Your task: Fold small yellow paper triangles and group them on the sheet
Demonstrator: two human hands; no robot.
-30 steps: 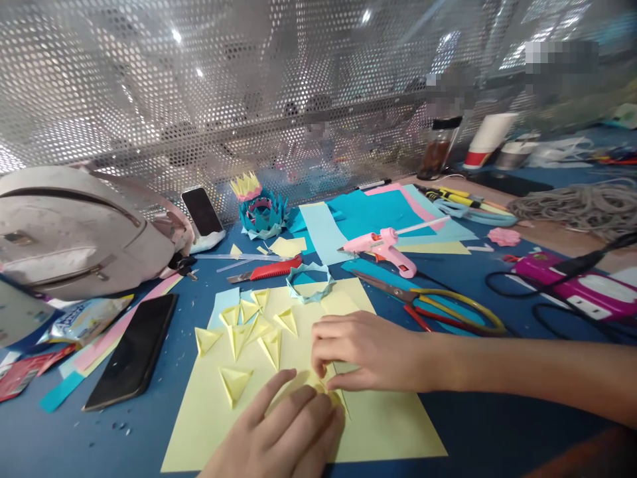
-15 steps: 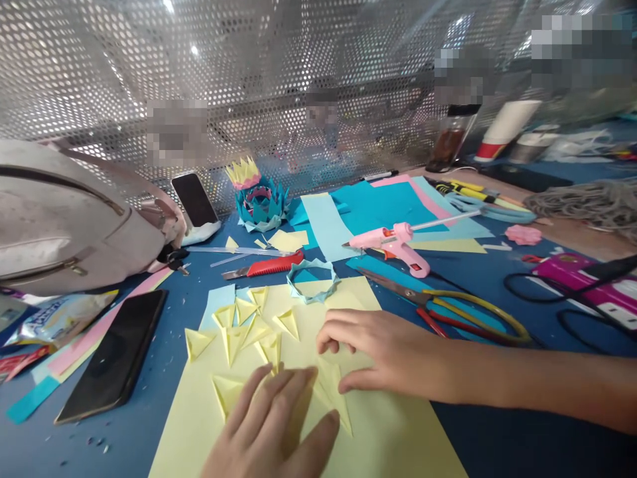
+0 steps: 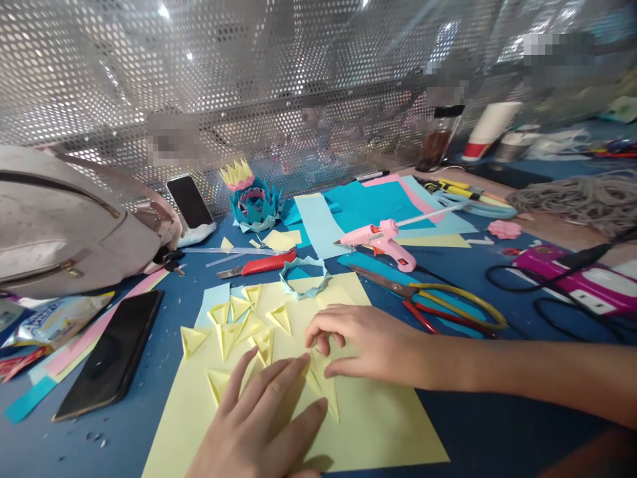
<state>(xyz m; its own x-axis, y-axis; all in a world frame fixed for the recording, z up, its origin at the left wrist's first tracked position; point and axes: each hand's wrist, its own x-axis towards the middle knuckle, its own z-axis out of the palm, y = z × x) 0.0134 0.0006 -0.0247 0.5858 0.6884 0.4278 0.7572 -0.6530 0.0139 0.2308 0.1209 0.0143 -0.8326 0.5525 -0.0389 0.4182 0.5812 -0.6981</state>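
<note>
A pale yellow sheet [image 3: 378, 425] lies on the blue table, with several folded yellow paper triangles [image 3: 231, 332] on its left part. Between my hands is a larger folded yellow piece [image 3: 326, 388] with a long point toward me. My left hand [image 3: 263, 411] is spread over the sheet, its fingertips at the left edge of this piece. Curved over the top of the piece, my right hand [image 3: 358, 345] has thumb and fingers apart. A light blue paper ring [image 3: 304, 292] rests at the sheet's far edge.
Scissors [image 3: 413, 290], a pink glue gun [image 3: 381, 240] and a red cutter [image 3: 269, 263] lie beyond the sheet. On the left are a black phone [image 3: 112, 358] and a bag [image 3: 74, 219]. A blue paper crown [image 3: 256, 206] stands behind; a purple power strip [image 3: 572, 279] is right.
The view has shifted slightly, moving most things a little left in it. My left hand's fingers are spread wider. Both hands remain around the larger folded piece.
</note>
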